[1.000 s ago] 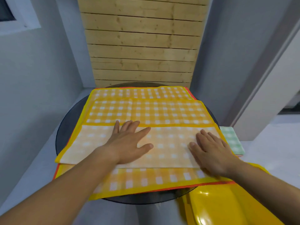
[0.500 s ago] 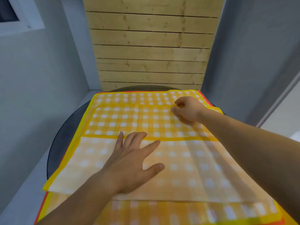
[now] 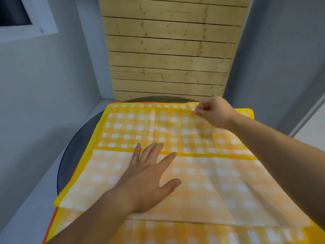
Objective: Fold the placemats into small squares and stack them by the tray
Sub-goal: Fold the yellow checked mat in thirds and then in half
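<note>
Placemat [image 3: 202, 182], yellow gingham, top of a pile on the round dark table [image 3: 75, 152]; near half lies folded over, pale underside up. Right fingertips [image 3: 196, 112] pinch its far edge near the right corner, right hand [image 3: 214, 112] curled, probably to draw that edge nearward for the next fold. Left fingers [image 3: 151, 153] straight and spread, left hand [image 3: 149, 180] flat on the folded flap, apparently pinning it so the fold does not slip. Other placemats [image 3: 175, 232] lie beneath, one orange-edged. Tray not in view. No brand, label or writing readable.
</note>
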`<state>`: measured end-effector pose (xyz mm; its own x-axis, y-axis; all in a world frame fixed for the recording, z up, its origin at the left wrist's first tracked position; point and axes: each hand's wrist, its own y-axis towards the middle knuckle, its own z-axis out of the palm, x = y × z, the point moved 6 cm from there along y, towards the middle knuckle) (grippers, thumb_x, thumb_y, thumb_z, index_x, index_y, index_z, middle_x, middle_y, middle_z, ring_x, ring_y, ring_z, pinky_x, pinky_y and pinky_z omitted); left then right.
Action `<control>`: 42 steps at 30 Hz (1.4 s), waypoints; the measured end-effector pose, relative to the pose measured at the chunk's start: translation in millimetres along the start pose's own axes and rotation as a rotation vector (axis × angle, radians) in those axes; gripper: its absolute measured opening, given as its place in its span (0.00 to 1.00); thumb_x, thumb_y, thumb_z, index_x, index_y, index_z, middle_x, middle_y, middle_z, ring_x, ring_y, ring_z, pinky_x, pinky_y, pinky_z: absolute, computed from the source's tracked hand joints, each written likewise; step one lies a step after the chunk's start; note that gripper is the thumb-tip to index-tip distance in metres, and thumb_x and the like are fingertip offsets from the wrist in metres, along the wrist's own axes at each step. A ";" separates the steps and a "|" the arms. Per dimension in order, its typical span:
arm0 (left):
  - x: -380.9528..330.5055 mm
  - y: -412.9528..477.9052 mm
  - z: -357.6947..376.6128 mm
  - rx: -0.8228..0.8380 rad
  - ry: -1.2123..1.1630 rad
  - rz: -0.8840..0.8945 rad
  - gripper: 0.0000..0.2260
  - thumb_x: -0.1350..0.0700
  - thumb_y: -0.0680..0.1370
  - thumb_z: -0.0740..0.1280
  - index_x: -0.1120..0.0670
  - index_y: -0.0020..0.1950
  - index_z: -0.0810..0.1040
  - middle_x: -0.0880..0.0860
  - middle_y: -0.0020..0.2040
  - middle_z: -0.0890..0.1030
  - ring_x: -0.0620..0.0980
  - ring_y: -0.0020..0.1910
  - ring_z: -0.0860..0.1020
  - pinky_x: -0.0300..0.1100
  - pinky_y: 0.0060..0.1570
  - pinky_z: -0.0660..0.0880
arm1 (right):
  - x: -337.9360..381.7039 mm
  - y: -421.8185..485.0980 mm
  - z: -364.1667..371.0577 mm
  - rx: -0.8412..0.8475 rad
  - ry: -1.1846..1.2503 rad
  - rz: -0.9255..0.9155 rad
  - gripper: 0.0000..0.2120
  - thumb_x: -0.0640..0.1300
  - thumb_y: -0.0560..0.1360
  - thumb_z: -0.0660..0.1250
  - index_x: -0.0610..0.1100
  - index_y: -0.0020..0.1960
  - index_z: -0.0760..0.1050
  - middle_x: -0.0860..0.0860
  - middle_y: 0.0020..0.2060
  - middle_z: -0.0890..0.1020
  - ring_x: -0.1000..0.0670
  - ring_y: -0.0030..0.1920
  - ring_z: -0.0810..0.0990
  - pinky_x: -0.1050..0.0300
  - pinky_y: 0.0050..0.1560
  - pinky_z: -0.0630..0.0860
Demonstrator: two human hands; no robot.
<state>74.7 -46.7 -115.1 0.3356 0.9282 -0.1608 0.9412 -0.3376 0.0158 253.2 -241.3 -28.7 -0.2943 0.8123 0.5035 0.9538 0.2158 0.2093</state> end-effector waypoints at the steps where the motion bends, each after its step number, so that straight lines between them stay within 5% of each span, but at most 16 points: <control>1: -1.3 -1.5 -2.9 -0.027 0.006 0.010 0.32 0.30 0.80 0.45 0.39 0.82 0.45 0.47 0.82 0.39 0.43 0.78 0.30 0.54 0.77 0.32 | 6.4 -8.5 -8.4 -0.013 -0.014 -0.019 0.10 0.54 0.76 0.69 0.52 0.37 0.80 0.58 0.32 0.80 0.52 0.38 0.76 0.51 0.49 0.75; 7: -23.8 -16.7 -42.5 -0.427 0.126 0.138 0.23 0.48 0.80 0.60 0.54 0.74 0.71 0.60 0.79 0.63 0.58 0.80 0.58 0.56 0.77 0.54 | 51.8 -80.0 -53.9 -0.041 -0.050 -0.119 0.07 0.53 0.75 0.70 0.55 0.38 0.80 0.60 0.37 0.82 0.54 0.44 0.81 0.47 0.55 0.76; 12: -62.8 -47.5 -93.3 -0.697 0.172 0.274 0.26 0.52 0.77 0.66 0.60 0.74 0.72 0.63 0.79 0.62 0.61 0.80 0.57 0.60 0.77 0.58 | 76.0 -151.2 -62.4 -0.012 -0.161 -0.165 0.04 0.52 0.75 0.70 0.55 0.42 0.81 0.60 0.41 0.80 0.56 0.46 0.78 0.49 0.57 0.74; 17: -78.2 -61.9 -88.9 -0.418 0.252 0.302 0.29 0.43 0.81 0.58 0.56 0.79 0.65 0.58 0.79 0.64 0.56 0.80 0.60 0.51 0.78 0.53 | 72.9 -207.6 -38.5 0.017 -0.145 -0.207 0.03 0.54 0.74 0.71 0.57 0.43 0.81 0.60 0.44 0.79 0.56 0.50 0.76 0.50 0.58 0.73; 21: -59.3 -64.7 -47.2 -0.002 0.263 0.197 0.29 0.35 0.83 0.45 0.43 0.83 0.48 0.51 0.84 0.44 0.50 0.82 0.39 0.49 0.79 0.36 | 53.9 -233.8 -9.9 0.094 -0.079 -0.167 0.04 0.54 0.73 0.72 0.56 0.43 0.82 0.62 0.47 0.78 0.58 0.52 0.75 0.54 0.58 0.74; 25: -46.4 -68.2 -18.5 0.212 0.213 0.172 0.27 0.35 0.83 0.44 0.37 0.82 0.43 0.47 0.82 0.37 0.48 0.80 0.32 0.53 0.78 0.32 | 38.9 -248.7 11.8 0.146 -0.075 -0.142 0.05 0.54 0.75 0.70 0.55 0.46 0.84 0.62 0.53 0.76 0.59 0.57 0.71 0.59 0.60 0.72; 32: -36.5 -67.9 -0.3 0.238 0.110 0.159 0.24 0.36 0.84 0.43 0.32 0.80 0.42 0.41 0.81 0.33 0.43 0.77 0.27 0.53 0.78 0.32 | 30.9 -259.3 25.3 0.139 -0.082 -0.199 0.05 0.55 0.76 0.68 0.56 0.47 0.82 0.64 0.56 0.76 0.60 0.60 0.70 0.55 0.62 0.70; 37: -37.3 -69.2 -0.1 0.225 0.096 0.170 0.23 0.37 0.84 0.43 0.32 0.80 0.44 0.41 0.81 0.36 0.43 0.79 0.31 0.49 0.78 0.34 | 29.5 -259.3 26.2 0.144 -0.115 -0.210 0.10 0.57 0.75 0.68 0.58 0.54 0.80 0.64 0.59 0.75 0.58 0.62 0.69 0.54 0.62 0.68; 42: -40.2 -70.6 -4.1 0.216 0.088 0.177 0.23 0.38 0.85 0.43 0.33 0.80 0.46 0.42 0.82 0.39 0.44 0.80 0.35 0.45 0.78 0.35 | 30.8 -253.8 27.8 0.195 -0.145 -0.185 0.09 0.58 0.76 0.66 0.58 0.51 0.82 0.66 0.55 0.75 0.59 0.59 0.70 0.55 0.61 0.71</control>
<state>-5.1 -59.5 -105.7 0.5049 0.8587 -0.0874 0.8406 -0.5122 -0.1764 3.8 -256.0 -89.6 -0.4657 0.8155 0.3436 0.8827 0.4558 0.1146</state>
